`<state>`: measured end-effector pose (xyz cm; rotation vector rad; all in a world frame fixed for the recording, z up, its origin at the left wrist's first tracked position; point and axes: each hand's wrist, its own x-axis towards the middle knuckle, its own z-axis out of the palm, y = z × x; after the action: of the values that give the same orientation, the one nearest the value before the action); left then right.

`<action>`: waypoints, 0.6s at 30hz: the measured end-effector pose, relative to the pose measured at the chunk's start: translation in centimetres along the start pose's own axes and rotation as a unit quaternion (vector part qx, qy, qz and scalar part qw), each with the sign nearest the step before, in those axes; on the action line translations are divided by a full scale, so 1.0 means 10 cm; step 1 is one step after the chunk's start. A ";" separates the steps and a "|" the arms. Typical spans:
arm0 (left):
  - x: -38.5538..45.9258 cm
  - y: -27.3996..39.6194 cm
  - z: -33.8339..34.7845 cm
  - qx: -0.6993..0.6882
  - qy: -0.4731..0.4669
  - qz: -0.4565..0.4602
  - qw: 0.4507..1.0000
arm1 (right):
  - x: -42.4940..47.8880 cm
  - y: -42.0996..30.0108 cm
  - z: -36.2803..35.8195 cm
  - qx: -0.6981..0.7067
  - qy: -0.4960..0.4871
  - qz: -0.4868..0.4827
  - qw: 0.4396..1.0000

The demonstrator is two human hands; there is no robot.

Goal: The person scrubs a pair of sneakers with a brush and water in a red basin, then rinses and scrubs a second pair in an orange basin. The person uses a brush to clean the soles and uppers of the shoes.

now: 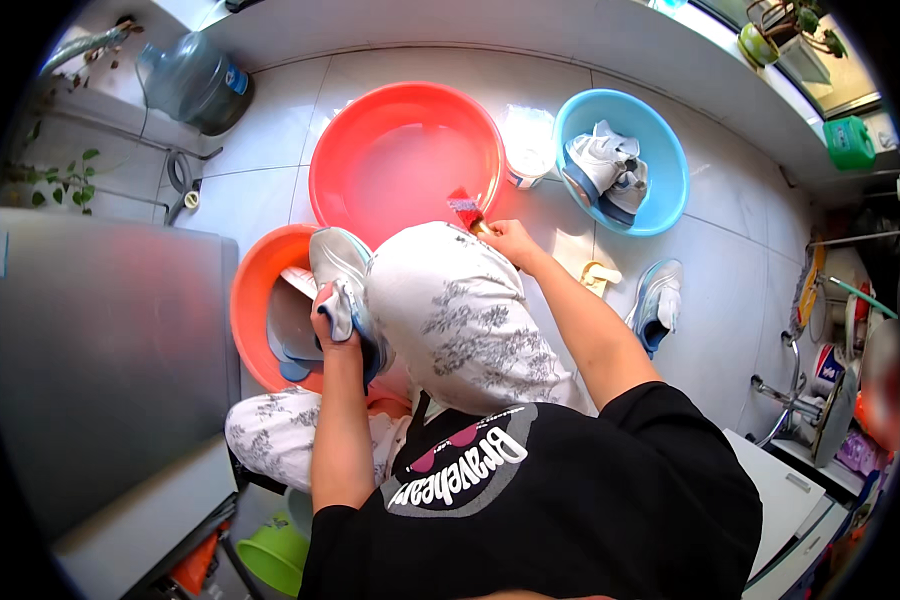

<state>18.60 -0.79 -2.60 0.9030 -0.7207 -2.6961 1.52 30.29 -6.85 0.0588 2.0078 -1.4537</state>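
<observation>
My left hand [330, 321] grips a grey-and-white sneaker [336, 259] by its opening and tongue, with the toe pointing away from me. The sneaker is above an orange basin [247, 300], beside my knee. In my right hand [508, 244] is a brush [465, 208] with a light handle and red and pale bristles, held just past my knee. Its bristle end overlaps the near right rim of a large red basin [328, 142], which holds cloudy liquid. A further shoe lies partly hidden in the orange basin under the held sneaker.
A light blue basin [675, 142] holds a pair of sneakers [604, 161]. A white tub [529, 146] stands between the basins. On the tiles lie a cream-coloured scoop [598, 276] and a single sneaker [656, 304]. A grey-topped appliance [105, 337] borders the left; a water jug [199, 82] stands behind.
</observation>
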 end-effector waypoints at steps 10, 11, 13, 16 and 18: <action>0.18 -0.19 0.24 0.100 0.068 -0.043 0.992 | 0.19 0.06 -0.06 -0.130 0.119 -0.017 0.984; 0.14 -0.21 0.31 0.079 0.065 -0.037 0.994 | 0.13 -0.04 -0.07 -0.159 0.147 -0.039 0.975; 0.14 -0.16 0.20 0.052 0.020 -0.040 0.998 | -0.02 -0.46 -0.14 -0.136 0.085 0.016 0.987; 0.27 -0.16 0.09 0.039 0.090 -0.085 0.992 | 0.06 -0.50 -0.19 -0.174 0.057 0.002 0.983; 0.28 -0.15 0.05 0.066 0.067 -0.072 0.993 | 0.15 -0.47 -0.21 -0.231 0.061 -0.036 0.970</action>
<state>16.00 -0.25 -4.41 1.1985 -0.8428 -2.7028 -2.54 29.78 -3.34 -0.1271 2.4236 -1.0099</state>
